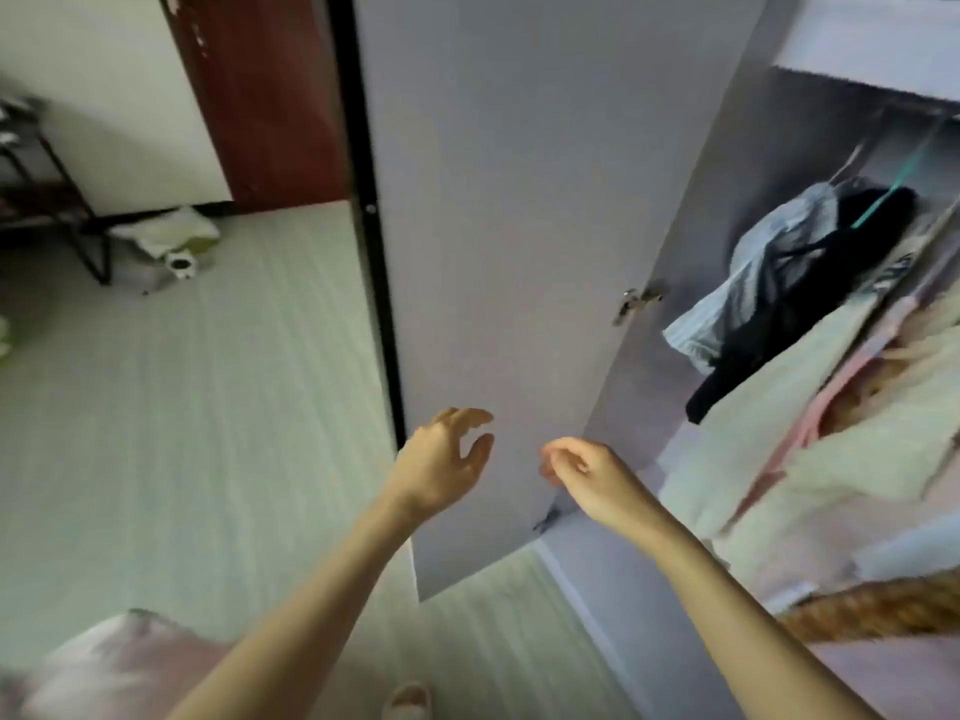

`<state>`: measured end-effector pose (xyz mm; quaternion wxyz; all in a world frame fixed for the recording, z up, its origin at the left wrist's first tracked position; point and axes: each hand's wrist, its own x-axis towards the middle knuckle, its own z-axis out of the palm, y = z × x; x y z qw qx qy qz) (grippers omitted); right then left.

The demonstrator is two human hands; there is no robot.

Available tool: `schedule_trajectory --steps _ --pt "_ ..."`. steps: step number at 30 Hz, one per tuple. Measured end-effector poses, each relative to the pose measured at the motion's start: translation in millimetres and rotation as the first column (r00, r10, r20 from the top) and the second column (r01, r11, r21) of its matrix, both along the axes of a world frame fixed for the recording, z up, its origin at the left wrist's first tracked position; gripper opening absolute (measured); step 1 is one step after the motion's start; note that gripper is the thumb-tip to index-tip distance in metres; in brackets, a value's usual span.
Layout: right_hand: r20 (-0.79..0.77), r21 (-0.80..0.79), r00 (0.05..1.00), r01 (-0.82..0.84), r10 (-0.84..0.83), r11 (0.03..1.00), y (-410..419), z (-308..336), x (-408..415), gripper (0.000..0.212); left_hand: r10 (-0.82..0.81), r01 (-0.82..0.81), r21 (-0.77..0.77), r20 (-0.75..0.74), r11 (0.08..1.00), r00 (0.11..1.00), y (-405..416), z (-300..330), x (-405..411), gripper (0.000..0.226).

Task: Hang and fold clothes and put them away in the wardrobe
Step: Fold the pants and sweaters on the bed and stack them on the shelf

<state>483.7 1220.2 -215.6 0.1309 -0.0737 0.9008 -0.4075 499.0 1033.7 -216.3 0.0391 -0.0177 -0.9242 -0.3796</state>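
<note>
Wardrobe door (509,241): pale lilac panel, swung open, black edge strip along its left side, metal hinge (638,299) on its right edge. Left hand (444,459): raised before lower part of door, fingers spread and loosely bent, holding nothing. Right hand (582,472): just right of left hand, before door's lower right corner, fingers loosely curled, empty. Hanging clothes (789,283): right of door, inside wardrobe; pale blue and black garments, cream and pink ones below them. Frame blurred.

I can read no words, labels or numbers anywhere in front of me here.
</note>
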Motion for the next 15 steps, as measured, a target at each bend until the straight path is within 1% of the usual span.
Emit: schedule_trajectory --steps 2,3,6,10,13,15 --pt "0.116 0.079 0.979 -0.175 0.165 0.981 -36 -25 9 0.025 0.085 -0.084 -0.013 0.1 0.996 0.991 -44 -27 24 0.029" --pt "0.184 0.093 0.944 -0.293 0.273 0.952 -69 -40 15 0.027 0.168 -0.168 -0.012 0.162 0.986 0.972 -79 -42 44 0.028" --pt "0.258 0.069 0.847 -0.496 0.465 0.866 -152 -55 20 0.03 0.365 -0.375 -0.001 0.229 0.927 0.902 -154 -66 73 0.027" --pt "0.223 0.045 0.757 -0.637 0.614 0.77 -299 -61 4 0.03 0.583 -0.596 -0.001 0.212 0.803 0.785 -261 -77 89 0.028" --pt "0.21 0.007 0.697 -0.702 0.686 0.712 -397 -63 -1 0.032 0.701 -0.716 0.002 0.202 0.698 0.684 -334 -80 102 0.028" --pt "0.218 -0.014 0.67 -0.725 0.71 0.689 -441 -65 -1 0.032 0.757 -0.773 0.003 0.204 0.634 0.621 -369 -81 108 0.028"
